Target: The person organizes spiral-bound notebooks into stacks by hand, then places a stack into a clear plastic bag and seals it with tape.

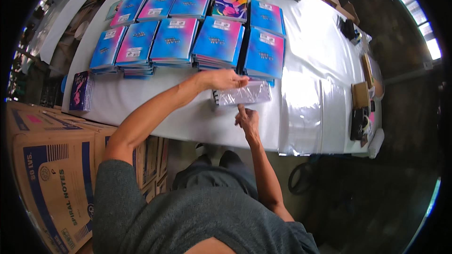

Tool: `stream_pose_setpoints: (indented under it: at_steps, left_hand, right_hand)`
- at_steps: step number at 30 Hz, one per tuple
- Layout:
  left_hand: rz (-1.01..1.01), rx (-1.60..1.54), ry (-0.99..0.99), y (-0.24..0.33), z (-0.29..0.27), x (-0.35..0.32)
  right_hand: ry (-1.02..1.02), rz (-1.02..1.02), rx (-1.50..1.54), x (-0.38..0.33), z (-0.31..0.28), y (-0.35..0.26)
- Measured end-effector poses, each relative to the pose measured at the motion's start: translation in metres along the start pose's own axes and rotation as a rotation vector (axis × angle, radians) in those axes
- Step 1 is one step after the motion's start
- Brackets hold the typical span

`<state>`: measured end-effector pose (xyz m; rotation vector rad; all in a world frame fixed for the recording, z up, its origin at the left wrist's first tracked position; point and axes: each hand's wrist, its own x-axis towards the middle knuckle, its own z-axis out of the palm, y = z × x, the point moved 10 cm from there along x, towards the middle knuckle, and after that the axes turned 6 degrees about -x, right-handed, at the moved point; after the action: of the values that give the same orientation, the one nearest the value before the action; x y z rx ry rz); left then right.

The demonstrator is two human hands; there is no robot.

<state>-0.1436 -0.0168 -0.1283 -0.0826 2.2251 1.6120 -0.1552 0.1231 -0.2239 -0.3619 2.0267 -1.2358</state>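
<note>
Wrapped bundle: clear-plastic bundle (242,95) of spiral notebooks lies near the table's near edge, just in front of the rightmost blue stack; the film is shiny and hides the covers.
Table: long table (325,47) under a white cover, a loose clear plastic sheet (308,113) spread on its right part and hanging over the near edge.
Cartons: brown cardboard cartons (52,169) stand on the floor off the table's near left corner; flaps shut, contents not visible.
Notebook stacks: two rows of blue-and-pink notebook stacks (188,33) fill the far left half; one multicoloured cover (230,5) sits in the far row.
Dark stack: a small dark purple stack (81,91) sits alone at the left edge.
Small boxes: flat brown boxes and dark items (361,96) line the right edge.
Left hand: left hand (226,79) lies flat on the bundle's top, fingers closed together, pressing it.
Right hand: right hand (246,118) is loosely curled, forefinger raised, touching the bundle's near side.
</note>
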Motion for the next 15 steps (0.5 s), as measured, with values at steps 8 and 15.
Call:
stream_pose_setpoints:
  at_steps: [8, 15]
  left_hand:
    - [0.237, -0.458, 0.842, -0.049, 0.032, -0.080]
    - [0.190, -2.004, 0.568, -0.104, 0.200, -0.069]
  right_hand:
    - [-0.608, 0.372, 0.874, 0.019, -0.052, 0.074]
    - [-0.809, 0.327, 0.232, 0.018, -0.021, 0.040]
